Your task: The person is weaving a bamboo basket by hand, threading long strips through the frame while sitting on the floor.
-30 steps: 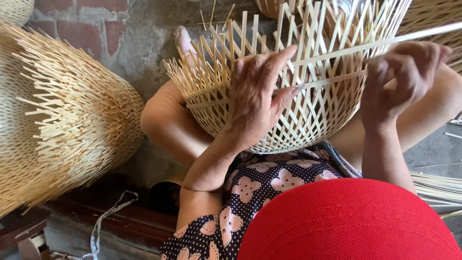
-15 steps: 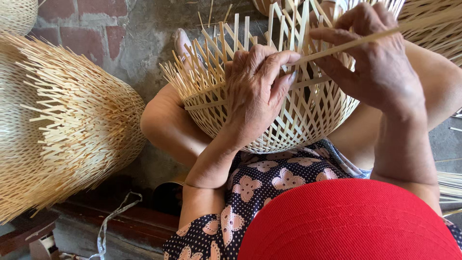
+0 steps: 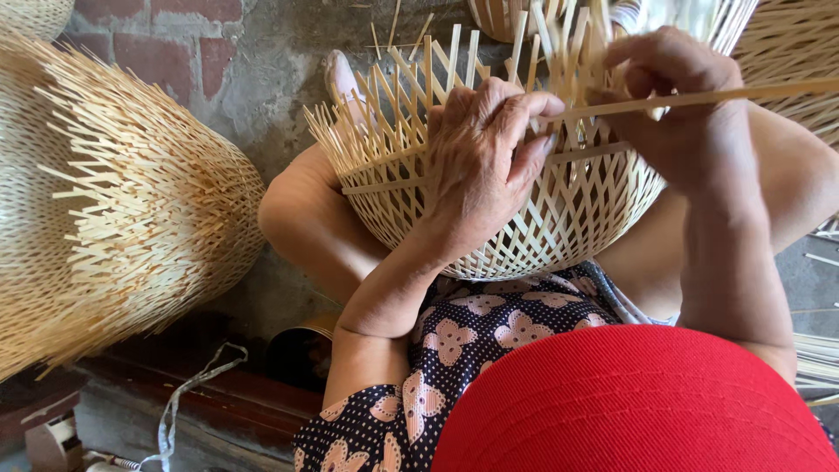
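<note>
Centrally, half-woven bamboo basket [image 3: 489,210] pressed under spread fingers of left hand [image 3: 485,166], thin bamboo strip [image 3: 699,98] pinched in closed fingers of right hand [image 3: 682,114], finished baskets [image 3: 114,210] stacked far left of both.

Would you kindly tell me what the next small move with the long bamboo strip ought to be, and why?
Probably draw the long bamboo strip further across and press it down against the basket wall. The right hand pinches it above the rim, and the left hand braces the weave where the strip's end meets the upright splints, which stand loose and unbound above the horizontal band.
</note>
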